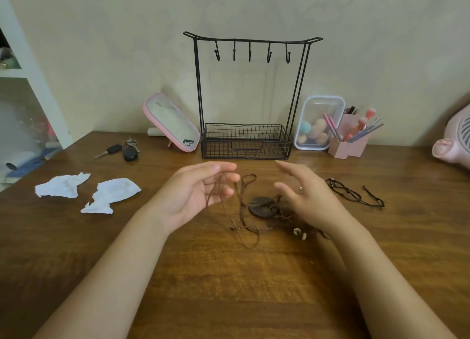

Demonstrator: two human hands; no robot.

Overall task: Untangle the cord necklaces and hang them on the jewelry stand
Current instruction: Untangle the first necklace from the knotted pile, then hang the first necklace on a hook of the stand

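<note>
Tangle (262,206) is left on bench (229,287) between the hands, before stand (246,148). One cord (215,190) is draped over left hand (195,193), fingers straight, unclenched, and runs right to the tangle. Right hand (307,196) is held released, just over the tangle's right side.

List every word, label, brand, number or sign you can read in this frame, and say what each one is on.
No text in this frame is legible.
Small mark near the top of the pink mirror: too small and blurred to read.
key fob: no lettering or logo can be made out.
</note>
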